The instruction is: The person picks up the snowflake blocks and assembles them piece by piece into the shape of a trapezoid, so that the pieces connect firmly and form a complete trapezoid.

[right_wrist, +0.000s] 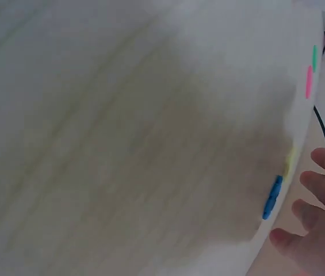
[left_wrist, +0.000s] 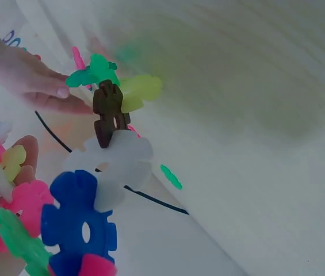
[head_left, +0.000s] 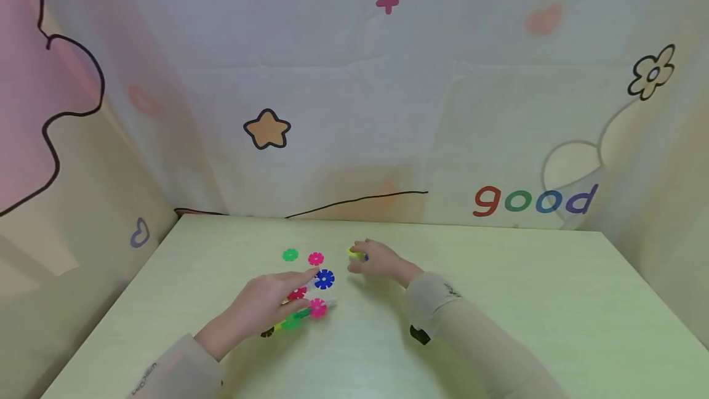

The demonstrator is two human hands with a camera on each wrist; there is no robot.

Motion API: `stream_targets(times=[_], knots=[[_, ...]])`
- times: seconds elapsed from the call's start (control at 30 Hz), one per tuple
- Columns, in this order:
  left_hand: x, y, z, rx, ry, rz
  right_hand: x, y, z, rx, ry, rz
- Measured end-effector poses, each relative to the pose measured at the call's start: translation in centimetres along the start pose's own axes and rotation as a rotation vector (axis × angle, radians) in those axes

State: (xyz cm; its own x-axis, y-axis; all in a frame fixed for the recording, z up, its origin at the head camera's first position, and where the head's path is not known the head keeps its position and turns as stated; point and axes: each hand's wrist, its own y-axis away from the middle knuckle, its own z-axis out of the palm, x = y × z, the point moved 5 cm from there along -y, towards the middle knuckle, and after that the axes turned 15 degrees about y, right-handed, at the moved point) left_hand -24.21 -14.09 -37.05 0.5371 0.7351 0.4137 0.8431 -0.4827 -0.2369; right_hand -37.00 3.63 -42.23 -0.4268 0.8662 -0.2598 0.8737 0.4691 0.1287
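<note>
My left hand (head_left: 264,302) holds a chain of interlocking plastic flower discs. In the left wrist view its blue disc (left_wrist: 76,224), white disc (left_wrist: 122,158), brown disc (left_wrist: 108,115) and yellow disc (left_wrist: 142,92) show large, with pink and green ones among them. Fingers (left_wrist: 29,152) of the left hand show behind the chain; the palm is mostly out of sight. Farther back, my right hand (head_left: 378,260) reaches low over the table, fingers spread and apart. Close to its fingertips lie a loose blue disc (right_wrist: 272,197) and a yellow disc (head_left: 352,252).
A loose green disc (head_left: 290,255) and a pink disc (head_left: 316,258) lie on the pale table (head_left: 526,300), beyond the left hand. A printed cloth (head_left: 354,109) hangs behind the table's far edge and along both sides.
</note>
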Motion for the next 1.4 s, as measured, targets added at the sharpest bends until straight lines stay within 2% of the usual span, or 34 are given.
stream_targets(times=[0.17,0.4,0.77,0.93,1.03,1.13,1.4], knots=[[0.1,0.0,0.1,-0.016,0.011,-0.001,0.1,0.4,1.0,-0.089,0.123,-0.018],[0.4,0.0,0.0,0.002,0.012,0.045,1.0,1.8,0.5,-0.095,0.144,-0.027],[0.8,-0.2,0.3,-0.037,0.034,0.030,2.5,5.8,-0.3,-0.114,0.044,-0.183],[1.0,-0.2,0.4,-0.041,0.040,0.034,2.7,6.6,-0.6,-0.078,-0.065,-0.217],[1.1,-0.3,0.4,-0.044,0.042,0.034,2.8,6.3,-0.6,-0.027,-0.109,-0.203],[1.2,-0.3,0.5,-0.048,0.045,0.032,2.9,5.7,-0.3,0.014,-0.102,-0.187],[1.2,-0.5,0.6,-0.052,0.047,0.029,3.4,4.4,0.6,-0.014,-0.064,-0.076]])
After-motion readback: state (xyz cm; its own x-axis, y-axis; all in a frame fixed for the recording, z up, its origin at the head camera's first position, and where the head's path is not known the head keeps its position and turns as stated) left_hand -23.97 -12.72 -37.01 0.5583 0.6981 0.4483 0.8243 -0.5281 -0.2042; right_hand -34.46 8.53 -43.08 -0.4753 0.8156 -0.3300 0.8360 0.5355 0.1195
